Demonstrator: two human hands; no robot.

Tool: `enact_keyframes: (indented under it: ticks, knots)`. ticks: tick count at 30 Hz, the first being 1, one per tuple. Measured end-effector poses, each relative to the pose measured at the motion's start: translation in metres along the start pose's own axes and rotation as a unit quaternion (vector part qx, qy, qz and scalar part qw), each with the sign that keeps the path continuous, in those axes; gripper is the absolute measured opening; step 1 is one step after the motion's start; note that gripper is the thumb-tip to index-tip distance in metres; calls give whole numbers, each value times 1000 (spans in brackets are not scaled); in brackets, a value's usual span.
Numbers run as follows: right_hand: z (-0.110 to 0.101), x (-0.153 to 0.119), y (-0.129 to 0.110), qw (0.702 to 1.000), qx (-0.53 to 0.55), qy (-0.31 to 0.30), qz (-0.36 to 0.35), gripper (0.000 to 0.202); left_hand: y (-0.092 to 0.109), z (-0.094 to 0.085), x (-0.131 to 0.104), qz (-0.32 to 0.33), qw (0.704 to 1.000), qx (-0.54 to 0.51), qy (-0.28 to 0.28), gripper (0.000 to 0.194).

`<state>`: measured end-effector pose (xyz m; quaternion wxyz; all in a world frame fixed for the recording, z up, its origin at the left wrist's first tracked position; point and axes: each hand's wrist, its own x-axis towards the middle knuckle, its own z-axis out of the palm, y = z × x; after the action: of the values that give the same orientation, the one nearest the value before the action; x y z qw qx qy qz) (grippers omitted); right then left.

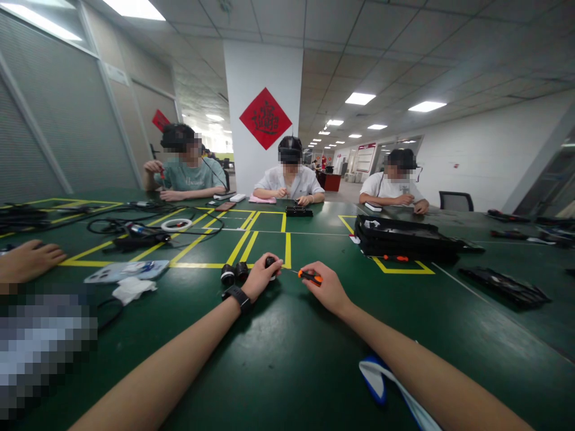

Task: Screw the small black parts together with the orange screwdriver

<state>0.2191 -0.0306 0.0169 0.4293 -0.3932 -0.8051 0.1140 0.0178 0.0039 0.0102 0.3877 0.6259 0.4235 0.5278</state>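
Observation:
My left hand (260, 276), with a black watch at the wrist, is closed on a small black cylindrical part (270, 262) just above the green table. Facing it, my right hand (327, 288) grips a screwdriver (311, 277) with an orange and black handle. The thin shaft points left toward my left fingers; whether its tip touches the black part is too small to tell. Beside my left hand stand two similar black cylinders, one (227, 274) with a white ring and another (242, 271).
Black trays (404, 236) lie right of centre, a black part (503, 286) farther right. At left are a phone (128, 271), tissue (133, 290), cables and a person's hand (31, 261). A blue-white strap (381, 378) lies near my right forearm. Three people sit opposite.

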Motion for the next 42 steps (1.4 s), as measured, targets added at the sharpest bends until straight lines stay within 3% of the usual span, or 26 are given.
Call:
enact_keyframes:
  ticks: [5, 13, 20, 29, 37, 42]
  knots:
    - [4, 0, 5, 995, 34, -55, 70, 26, 0, 0, -1, 0, 1000, -2, 1, 28]
    - [5, 1, 5, 1000, 1, -26, 13, 19, -5, 0, 3, 0, 1000, -19, 17, 27]
    - [7, 0, 10, 993, -76, -79, 36, 22, -7, 0, 3, 3, 1000, -13, 18, 26]
    - [2, -1, 4, 998, -47, -36, 1, 28, -6, -1, 2, -4, 1000, -26, 17, 28]
    - [4, 1, 4, 997, -48, -54, 29, 23, 1, 2, 0, -25, 997, -70, 8, 32]
    - [3, 0, 1, 998, -51, -30, 28, 20, 2, 1, 1, -24, 995, -93, -5, 33]
